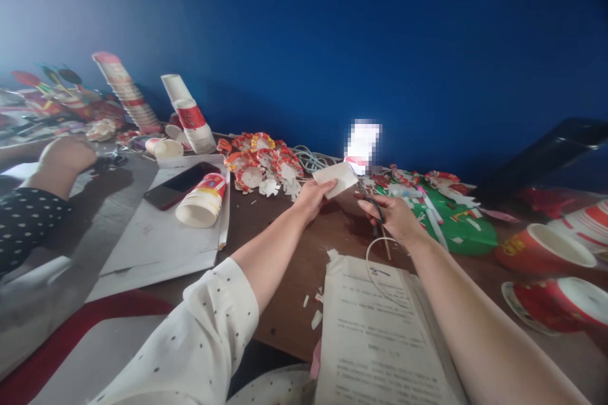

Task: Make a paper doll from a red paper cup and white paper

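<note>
Between the fingers of my left hand (315,197) is a piece of pale paper (338,178), thumb on top, held above the brown table (285,253). My right hand (395,216) grips black-handled scissors (375,205), its fingers around the handles. The blades reach toward the paper's right edge; whether they touch it, I cannot tell. Behind my hands, a phone-like screen (362,142) is blurred out. Under my right forearm lies a printed booklet (370,335), with a thin white cable (368,261) looping over it.
Cut paper-cup flowers (261,158) are heaped at the back. Left of my arm, a paper cup (202,201) and dark phone (180,185) rest on white sheets (156,247). Cup stacks (128,93) stand behind. Another person's hand (69,155) is far left. Red cups (541,250) stand right.
</note>
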`<state>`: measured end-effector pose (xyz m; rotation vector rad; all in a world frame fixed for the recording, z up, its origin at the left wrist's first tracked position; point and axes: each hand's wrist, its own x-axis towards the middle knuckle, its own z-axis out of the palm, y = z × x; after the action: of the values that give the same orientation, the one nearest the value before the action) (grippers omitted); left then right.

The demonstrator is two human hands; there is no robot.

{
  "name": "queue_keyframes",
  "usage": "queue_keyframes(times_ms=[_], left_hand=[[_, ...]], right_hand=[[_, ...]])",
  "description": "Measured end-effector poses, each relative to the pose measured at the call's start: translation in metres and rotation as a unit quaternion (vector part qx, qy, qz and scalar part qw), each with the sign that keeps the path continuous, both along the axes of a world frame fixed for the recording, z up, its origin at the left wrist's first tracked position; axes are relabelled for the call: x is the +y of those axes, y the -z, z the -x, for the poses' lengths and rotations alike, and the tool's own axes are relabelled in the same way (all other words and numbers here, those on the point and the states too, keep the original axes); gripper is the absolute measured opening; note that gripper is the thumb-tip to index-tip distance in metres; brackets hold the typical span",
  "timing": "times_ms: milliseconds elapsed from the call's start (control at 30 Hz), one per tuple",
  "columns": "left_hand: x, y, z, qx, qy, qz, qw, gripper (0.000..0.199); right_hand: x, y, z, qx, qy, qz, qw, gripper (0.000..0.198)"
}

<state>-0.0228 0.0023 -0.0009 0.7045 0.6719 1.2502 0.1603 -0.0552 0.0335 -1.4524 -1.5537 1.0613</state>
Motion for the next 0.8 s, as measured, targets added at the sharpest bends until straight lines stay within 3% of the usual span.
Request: queue_keyframes(times_ms=[300, 533, 800], left_hand=[[-0.0033, -0.0049, 0.0002, 0.004, -0.003, 0.009, 1.000, 0.032], [-0.0048, -0.0022, -0.0018, 0.056, 0.039, 0.013, 0.998, 0.037], [-0.0052, -0.0037, -0.0015, 0.044, 0.040, 0.036, 0.998, 0.032]], right_hand=[[-0.0001, 0.0006, -0.0011, 0.023, -0.004, 0.025, 0.999, 0.046], [0.0005, 0.0003, -0.0004, -0.002, 0.009, 0.000, 1.000, 0.041], [-0.0013, -0.0012, 0.0035, 0.002, 0.022, -0.012, 1.000, 0.040]])
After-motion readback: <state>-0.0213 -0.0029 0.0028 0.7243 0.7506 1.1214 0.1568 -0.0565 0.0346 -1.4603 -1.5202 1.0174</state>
